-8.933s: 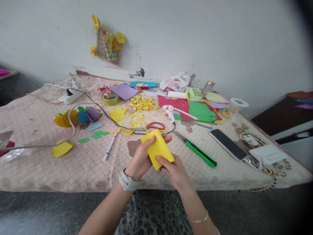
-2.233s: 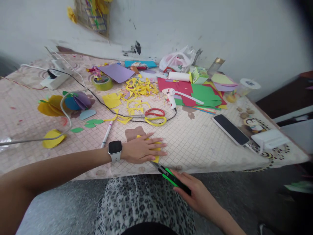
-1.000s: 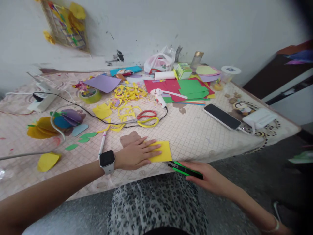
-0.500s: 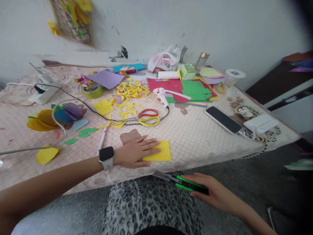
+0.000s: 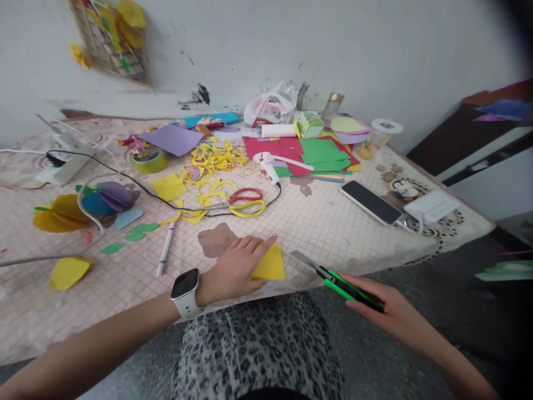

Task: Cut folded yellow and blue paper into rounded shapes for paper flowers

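My left hand (image 5: 237,264), with a white-banded watch at the wrist, rests palm down over the left part of a small yellow piece of paper (image 5: 272,264) near the table's front edge. Its index finger stretches across the paper while the other fingers are bent, and the thumb lies apart, lower down. My right hand (image 5: 375,303) is wrapped round the green and black handle of a utility knife (image 5: 339,286). The knife's bare blade points up and left, just right of the paper and apart from it.
Scissors (image 5: 247,203) and a white glue gun (image 5: 266,164) with its black cord lie beyond the paper. Yellow scraps (image 5: 216,155) are heaped behind. A marker (image 5: 165,250) is on the left, a phone (image 5: 370,203) on the right.
My right hand has raised the knife from below the table edge to the right of the paper. My left hand has gone from flat, spread fingers to bent ones with the index finger stretched.
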Action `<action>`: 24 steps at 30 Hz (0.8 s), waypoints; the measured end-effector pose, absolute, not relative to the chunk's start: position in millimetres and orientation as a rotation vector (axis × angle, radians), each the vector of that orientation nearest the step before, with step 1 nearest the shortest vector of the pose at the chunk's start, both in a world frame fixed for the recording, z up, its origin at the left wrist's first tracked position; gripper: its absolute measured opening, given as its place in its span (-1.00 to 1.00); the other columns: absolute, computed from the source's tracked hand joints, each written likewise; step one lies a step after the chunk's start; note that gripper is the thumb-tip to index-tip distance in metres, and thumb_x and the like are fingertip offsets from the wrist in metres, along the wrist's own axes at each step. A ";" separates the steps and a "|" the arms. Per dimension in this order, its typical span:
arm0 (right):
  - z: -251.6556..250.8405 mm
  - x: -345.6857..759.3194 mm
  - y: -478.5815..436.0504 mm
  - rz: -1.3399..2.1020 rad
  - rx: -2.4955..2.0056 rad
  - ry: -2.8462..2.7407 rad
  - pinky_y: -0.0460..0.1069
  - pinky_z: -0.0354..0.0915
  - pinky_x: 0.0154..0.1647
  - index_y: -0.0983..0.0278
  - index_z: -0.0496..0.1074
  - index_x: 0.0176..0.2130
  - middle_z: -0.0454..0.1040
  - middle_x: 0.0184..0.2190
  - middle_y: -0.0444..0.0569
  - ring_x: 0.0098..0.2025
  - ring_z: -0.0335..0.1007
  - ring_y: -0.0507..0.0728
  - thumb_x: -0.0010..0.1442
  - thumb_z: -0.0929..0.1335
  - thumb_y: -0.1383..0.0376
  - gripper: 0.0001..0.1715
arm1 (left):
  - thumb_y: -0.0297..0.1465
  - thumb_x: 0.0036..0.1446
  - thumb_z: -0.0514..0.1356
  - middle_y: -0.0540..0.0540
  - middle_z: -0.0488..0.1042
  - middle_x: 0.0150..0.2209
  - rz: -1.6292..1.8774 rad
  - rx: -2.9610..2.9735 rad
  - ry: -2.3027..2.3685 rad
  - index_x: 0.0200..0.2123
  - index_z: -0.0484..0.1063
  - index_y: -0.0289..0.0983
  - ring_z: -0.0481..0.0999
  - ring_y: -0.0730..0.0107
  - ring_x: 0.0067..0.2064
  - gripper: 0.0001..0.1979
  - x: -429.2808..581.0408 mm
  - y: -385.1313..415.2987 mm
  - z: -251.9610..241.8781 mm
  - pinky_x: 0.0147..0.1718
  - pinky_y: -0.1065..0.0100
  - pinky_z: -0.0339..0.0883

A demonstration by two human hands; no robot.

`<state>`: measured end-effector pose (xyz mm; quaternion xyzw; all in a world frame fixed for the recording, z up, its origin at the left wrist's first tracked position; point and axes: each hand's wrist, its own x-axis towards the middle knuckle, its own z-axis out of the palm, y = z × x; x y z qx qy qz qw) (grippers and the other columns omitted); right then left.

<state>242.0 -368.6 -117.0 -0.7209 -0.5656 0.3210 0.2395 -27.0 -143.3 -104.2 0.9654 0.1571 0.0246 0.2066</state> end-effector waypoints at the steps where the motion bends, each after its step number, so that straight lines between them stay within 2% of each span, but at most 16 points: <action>1: -117.6 242.2 -368.2 0.873 -1.973 -1.551 0.24 0.30 0.18 0.19 0.40 0.17 0.48 0.12 0.04 0.12 0.43 0.30 0.25 0.36 0.11 -0.46 | -0.31 0.04 0.27 -0.28 0.31 0.17 0.082 2.675 0.439 0.36 -0.17 -0.24 0.29 -0.05 0.16 -0.08 -28.4 -143.6 -104.8 0.11 -0.04 0.21; 6: -119.5 240.4 -365.1 0.882 -1.929 -1.587 0.24 0.31 0.18 0.17 0.39 0.17 0.47 0.13 0.01 0.13 0.42 0.29 0.25 0.35 0.13 -0.48 | -0.38 0.01 0.29 -0.26 0.28 0.14 0.191 2.595 0.465 0.37 -0.27 -0.14 0.31 -0.04 0.13 -0.01 -36.7 -141.3 -107.0 0.09 -0.07 0.25; 10: -115.9 236.9 -362.8 0.881 -1.918 -1.629 0.24 0.32 0.17 0.16 0.39 0.18 0.47 0.13 0.01 0.13 0.42 0.28 0.26 0.35 0.15 -0.49 | -0.42 0.04 0.28 -0.22 0.27 0.12 0.274 2.489 0.474 0.38 -0.35 -0.06 0.33 0.03 0.12 0.02 -45.5 -138.0 -107.8 0.08 -0.02 0.29; 16: -95.2 228.9 -351.2 0.885 -1.905 -1.736 0.19 0.33 0.15 0.15 0.34 0.22 0.45 0.15 0.01 0.12 0.42 0.25 0.30 0.31 0.16 -0.48 | -0.40 0.09 0.28 -0.25 0.29 0.11 0.540 2.515 0.387 0.38 -0.34 -0.08 0.38 0.05 0.09 -0.02 -59.3 -136.7 -119.7 0.04 0.00 0.37; 20: -84.8 222.5 -340.1 0.860 -1.884 -1.871 0.18 0.38 0.04 0.11 0.29 0.25 0.50 0.08 0.02 0.02 0.47 0.23 0.31 0.30 0.20 -0.47 | -0.36 0.16 0.24 -0.27 0.33 0.04 0.765 2.665 0.222 0.39 -0.28 -0.12 0.43 0.07 0.02 -0.10 -63.8 -137.3 -128.2 -0.11 0.06 0.49; 24: -77.7 211.3 -333.5 0.781 -1.904 -1.982 0.18 0.41 -0.11 0.09 0.25 0.27 0.54 -0.06 0.06 -0.10 0.48 0.25 0.31 0.29 0.25 -0.44 | -0.42 0.14 0.24 -0.22 0.31 0.07 0.901 2.718 0.078 0.39 -0.31 -0.04 0.40 0.08 0.06 -0.07 -66.1 -137.8 -132.1 -0.01 -0.03 0.44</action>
